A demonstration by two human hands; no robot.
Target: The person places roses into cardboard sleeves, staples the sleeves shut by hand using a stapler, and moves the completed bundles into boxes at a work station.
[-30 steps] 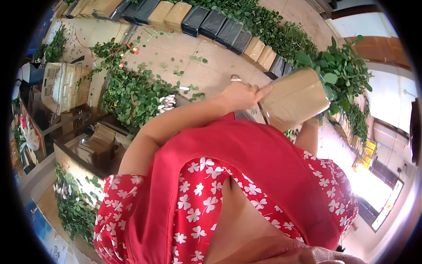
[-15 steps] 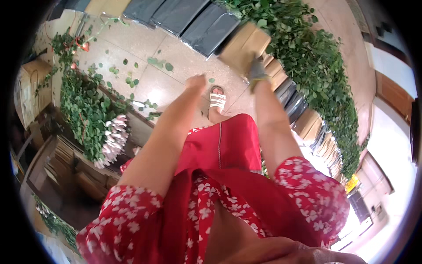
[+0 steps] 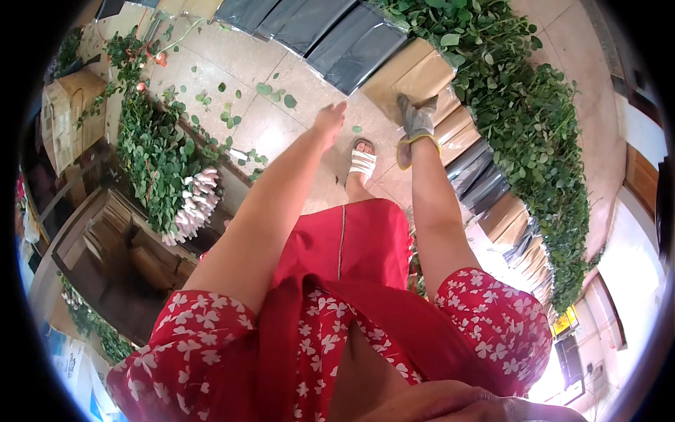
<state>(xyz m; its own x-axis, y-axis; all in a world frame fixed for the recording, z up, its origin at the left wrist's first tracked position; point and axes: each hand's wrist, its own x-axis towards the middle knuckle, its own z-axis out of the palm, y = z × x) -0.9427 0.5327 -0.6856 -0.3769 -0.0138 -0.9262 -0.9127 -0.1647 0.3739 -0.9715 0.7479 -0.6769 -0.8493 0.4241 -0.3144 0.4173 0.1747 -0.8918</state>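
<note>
Brown pkg (image 3: 408,67) lies in the row just beyond R hand (image 3: 419,126), which wears a grey glove; glove tips overlap pkg's near edge, fingers spread apart, can't tell if they press on it. L hand (image 3: 329,125), bare, is over the floor (image 3: 266,126), left of brown pkg & apart from it; can't tell if its fingers are closed. Black pkgs (image 3: 357,53) sit beyond & left of R hand, leaves (image 3: 506,105) beyond & right. Sandal (image 3: 363,163) shows btwn hands; white-tipped bunch (image 3: 193,204) is left of L hand.
</note>
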